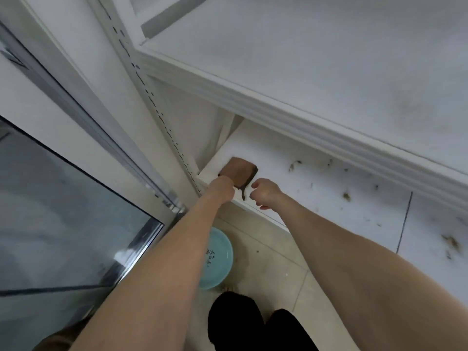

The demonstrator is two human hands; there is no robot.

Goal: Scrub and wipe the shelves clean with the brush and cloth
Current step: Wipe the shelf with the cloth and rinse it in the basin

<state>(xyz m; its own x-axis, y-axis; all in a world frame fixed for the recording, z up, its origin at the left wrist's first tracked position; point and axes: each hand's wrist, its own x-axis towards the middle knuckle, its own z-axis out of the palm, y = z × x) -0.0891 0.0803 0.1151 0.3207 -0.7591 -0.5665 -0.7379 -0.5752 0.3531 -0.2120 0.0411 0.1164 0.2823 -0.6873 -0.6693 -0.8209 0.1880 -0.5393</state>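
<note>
Cloth [238, 171] sits at the lower shelf's [316, 198] left front corner, pinched by the left grip [222, 189], right grip [264, 193] clenched empty over its front lip; wiping looks in hand, next needing a sweep across the shelf's debris [347, 196].

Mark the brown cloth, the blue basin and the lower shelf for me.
brown cloth [236, 171]: head view, on its flat middle.
blue basin [222, 249]: head view, on its bare inside.
lower shelf [326, 198]: head view, on a bare patch of its top.
</note>
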